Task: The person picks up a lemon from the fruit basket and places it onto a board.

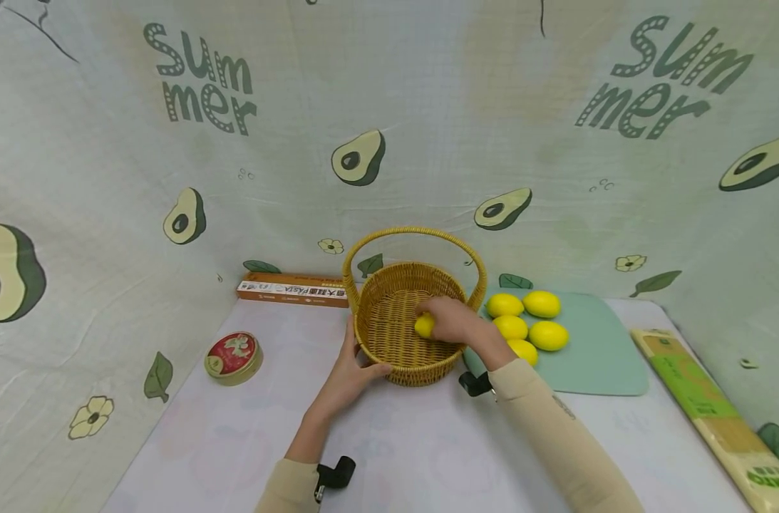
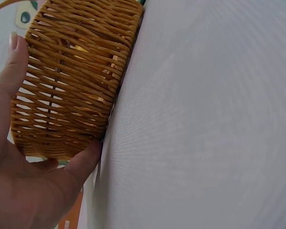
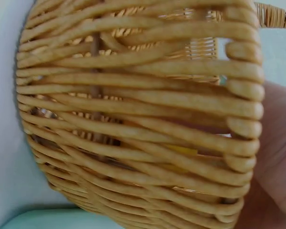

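A round wicker basket (image 1: pixel 384 331) with a tall arched handle stands upright at the middle of the table. My left hand (image 1: pixel 353 370) grips its left side, thumb near the rim and fingers around the wall, as the left wrist view also shows. Inside the basket, my right hand (image 1: pixel 452 320) holds a yellow lemon (image 1: pixel 424 326) low over the woven bottom; whether the lemon touches the bottom I cannot tell. In the right wrist view the basket wall (image 3: pixel 133 109) hides most of that hand and lemon. Several more lemons (image 1: pixel 548 335) lie just right of the basket.
Those lemons rest on a pale green board (image 1: pixel 601 356). A long pasta box (image 1: pixel 293 289) lies behind the basket to the left, and a round red-lidded tin (image 1: pixel 234 358) sits at the left. Along the right edge lies a long green-and-yellow packet (image 1: pixel 710 406). A patterned cloth hangs behind.
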`<state>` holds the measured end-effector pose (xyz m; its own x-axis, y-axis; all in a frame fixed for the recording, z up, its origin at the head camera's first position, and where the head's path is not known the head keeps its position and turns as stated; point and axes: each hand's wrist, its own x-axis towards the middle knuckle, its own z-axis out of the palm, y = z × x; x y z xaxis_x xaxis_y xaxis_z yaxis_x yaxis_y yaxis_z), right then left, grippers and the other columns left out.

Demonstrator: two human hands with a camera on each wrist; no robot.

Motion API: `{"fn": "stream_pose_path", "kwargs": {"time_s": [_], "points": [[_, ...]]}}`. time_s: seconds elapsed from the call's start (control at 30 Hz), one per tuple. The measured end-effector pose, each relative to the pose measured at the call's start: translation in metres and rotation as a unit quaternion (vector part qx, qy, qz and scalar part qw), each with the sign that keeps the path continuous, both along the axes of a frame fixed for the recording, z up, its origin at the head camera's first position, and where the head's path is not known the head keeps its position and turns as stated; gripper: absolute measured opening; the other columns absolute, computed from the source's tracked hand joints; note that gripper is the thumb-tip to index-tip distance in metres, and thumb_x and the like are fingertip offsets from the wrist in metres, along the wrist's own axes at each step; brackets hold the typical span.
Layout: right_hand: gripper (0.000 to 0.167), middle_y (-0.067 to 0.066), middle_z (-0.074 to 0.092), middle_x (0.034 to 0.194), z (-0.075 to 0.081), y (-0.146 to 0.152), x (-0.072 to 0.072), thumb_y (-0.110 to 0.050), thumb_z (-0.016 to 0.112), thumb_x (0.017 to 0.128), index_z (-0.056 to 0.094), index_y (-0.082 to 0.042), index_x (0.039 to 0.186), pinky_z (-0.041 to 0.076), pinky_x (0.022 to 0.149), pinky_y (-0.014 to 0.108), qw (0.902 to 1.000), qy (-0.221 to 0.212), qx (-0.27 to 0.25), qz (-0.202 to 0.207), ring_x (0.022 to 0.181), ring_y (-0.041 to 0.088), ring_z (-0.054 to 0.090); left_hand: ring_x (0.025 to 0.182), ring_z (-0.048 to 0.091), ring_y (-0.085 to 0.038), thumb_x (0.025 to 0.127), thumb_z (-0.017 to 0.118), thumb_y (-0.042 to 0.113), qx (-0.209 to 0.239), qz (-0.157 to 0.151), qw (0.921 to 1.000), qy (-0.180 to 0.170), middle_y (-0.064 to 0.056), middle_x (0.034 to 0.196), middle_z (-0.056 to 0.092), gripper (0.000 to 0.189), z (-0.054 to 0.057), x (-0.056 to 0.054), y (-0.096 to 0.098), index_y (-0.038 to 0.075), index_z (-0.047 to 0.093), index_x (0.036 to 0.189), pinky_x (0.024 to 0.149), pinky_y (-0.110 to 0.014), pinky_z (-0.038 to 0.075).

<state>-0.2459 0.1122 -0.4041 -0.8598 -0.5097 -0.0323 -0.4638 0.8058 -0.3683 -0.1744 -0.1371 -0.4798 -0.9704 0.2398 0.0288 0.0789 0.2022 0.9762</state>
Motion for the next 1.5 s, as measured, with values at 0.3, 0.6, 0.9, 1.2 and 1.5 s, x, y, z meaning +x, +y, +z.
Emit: {"fn": "stream_pose_path", "kwargs": {"time_s": [0.3,0.6,0.9,1.2,1.5], "points": [[0.041,-0.002,0.07,0.12,-0.01,0.003,0.009,-0.008,0.069,0.083,0.071,-0.018,0.122,0.049,0.077,0.034,0.9998,0.011,-0.017,-0.001,0.092,0.014,0.057,0.154,0.017,-0.031,0.085,0.08,0.023,0.003,0.001,1.0,-0.003,0.0,0.168,0.002,0.12,-0.004,-0.001,0.001,0.047,-0.015,0.153,0.116,-0.051,0.035],[0.04,-0.003,0.069,0.123,-0.004,0.008,0.021,-0.01,0.07,0.081,0.072,-0.022,0.12,0.051,0.081,0.039,0.9989,0.039,-0.026,0.004,0.105,0.017,0.062,0.154,0.017,-0.031,0.083,0.082,0.023,0.002,0.002,1.0,0.004,0.003,0.168,0.001,0.122,-0.001,-0.002,0.001,0.048,-0.015,0.153,0.116,-0.052,0.035],[0.046,-0.001,0.065,0.134,0.011,0.017,0.039,-0.009,0.068,0.082,0.07,-0.023,0.126,0.054,0.088,0.043,0.9975,0.067,-0.023,-0.009,0.124,0.024,0.06,0.154,0.016,-0.032,0.083,0.082,0.021,0.008,0.001,0.9999,0.009,0.002,0.168,0.001,0.121,0.0,-0.002,0.003,0.046,-0.014,0.154,0.115,-0.054,0.036],[0.053,-0.003,0.064,0.133,0.02,0.032,0.052,-0.009,0.07,0.076,0.069,-0.025,0.126,0.053,0.084,0.039,0.9953,0.079,-0.048,-0.031,0.122,0.022,0.06,0.153,0.018,-0.034,0.083,0.082,0.022,0.0,0.007,0.9999,0.014,-0.001,0.168,0.006,0.12,0.003,0.001,0.002,0.045,-0.012,0.155,0.116,-0.058,0.033],[0.05,-0.002,0.064,0.134,0.03,0.046,0.066,-0.01,0.071,0.078,0.069,-0.023,0.126,0.051,0.096,0.047,0.9922,0.088,-0.069,-0.055,0.127,0.025,0.057,0.153,0.016,-0.033,0.083,0.082,0.024,-0.002,0.006,0.9999,0.009,-0.001,0.168,0.004,0.121,0.001,0.0,0.003,0.048,-0.014,0.153,0.116,-0.058,0.032]]}}
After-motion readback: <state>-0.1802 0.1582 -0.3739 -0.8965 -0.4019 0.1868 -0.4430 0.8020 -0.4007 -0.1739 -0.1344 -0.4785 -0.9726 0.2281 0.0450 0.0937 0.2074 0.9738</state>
